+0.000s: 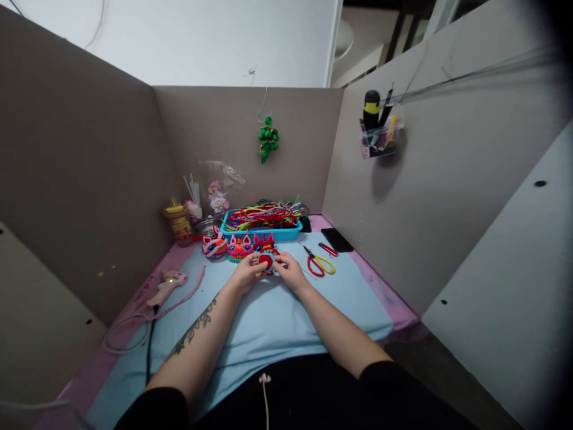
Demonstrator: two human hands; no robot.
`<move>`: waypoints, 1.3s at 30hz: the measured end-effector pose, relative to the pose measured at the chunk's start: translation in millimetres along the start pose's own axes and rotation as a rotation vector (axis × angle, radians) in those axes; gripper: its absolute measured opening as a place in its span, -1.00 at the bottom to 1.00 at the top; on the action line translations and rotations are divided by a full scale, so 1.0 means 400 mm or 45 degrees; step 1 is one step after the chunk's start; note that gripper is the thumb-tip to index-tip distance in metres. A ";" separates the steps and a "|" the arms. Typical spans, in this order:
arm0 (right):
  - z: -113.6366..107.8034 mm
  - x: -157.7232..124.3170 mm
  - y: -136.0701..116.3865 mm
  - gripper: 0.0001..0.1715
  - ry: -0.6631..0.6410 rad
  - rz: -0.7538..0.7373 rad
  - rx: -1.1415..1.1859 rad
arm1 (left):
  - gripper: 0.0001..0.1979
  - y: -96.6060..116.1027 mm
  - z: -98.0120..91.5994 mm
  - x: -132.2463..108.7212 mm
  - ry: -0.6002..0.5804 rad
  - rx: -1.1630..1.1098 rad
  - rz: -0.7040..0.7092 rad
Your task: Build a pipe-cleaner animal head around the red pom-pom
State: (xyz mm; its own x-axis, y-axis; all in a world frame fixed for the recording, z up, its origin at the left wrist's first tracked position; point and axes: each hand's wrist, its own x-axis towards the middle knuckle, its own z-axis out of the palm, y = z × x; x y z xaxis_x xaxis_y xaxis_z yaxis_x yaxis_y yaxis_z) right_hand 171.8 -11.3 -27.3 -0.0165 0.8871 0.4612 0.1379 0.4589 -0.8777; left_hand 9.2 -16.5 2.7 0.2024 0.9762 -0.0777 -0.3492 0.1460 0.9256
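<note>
My left hand [248, 272] and my right hand [290, 272] are both closed on a small round craft piece [267, 260], red in the middle with a light blue edge. They hold it between them, above the light blue cloth. Just beyond my fingers sit three colourful unicorn-like heads: a lilac one [215, 245], a pink one [239, 248] and a dark red one [264, 242], the last partly hidden by the piece. Scissors [319, 263] with a red and a yellow handle lie to the right of my right hand.
Behind the heads stands a blue basket [268, 235] heaped with coloured fuzzy stems [264, 215]. A pink glue gun [166, 288] with its cable lies left. A phone [337, 240] and a red tool [328, 249] lie right. Grey panels [250, 173] enclose three sides.
</note>
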 end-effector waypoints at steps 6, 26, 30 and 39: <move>-0.002 -0.008 -0.018 -0.84 0.177 -0.076 -0.108 | -0.56 -0.009 0.009 0.005 -0.003 -0.078 -0.008; 0.000 -0.011 -0.022 -0.79 0.294 -0.157 -0.255 | -0.73 -0.020 0.013 0.014 0.027 -0.184 -0.039; -0.003 -0.008 -0.018 -0.91 0.302 -0.202 -0.263 | -0.77 -0.016 0.017 0.010 0.028 -0.193 -0.044; -0.006 -0.005 -0.010 -0.93 0.298 -0.229 -0.266 | -0.79 -0.011 0.017 0.004 0.012 -0.181 -0.086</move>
State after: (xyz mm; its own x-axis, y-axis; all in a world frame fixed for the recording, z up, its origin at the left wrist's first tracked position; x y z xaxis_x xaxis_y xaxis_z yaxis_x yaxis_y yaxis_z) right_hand 173.6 -15.0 -24.5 0.1647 0.7466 0.6446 0.3532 0.5655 -0.7453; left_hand 17.4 -16.7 1.0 0.2214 0.9648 -0.1421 -0.4614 0.2320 0.8563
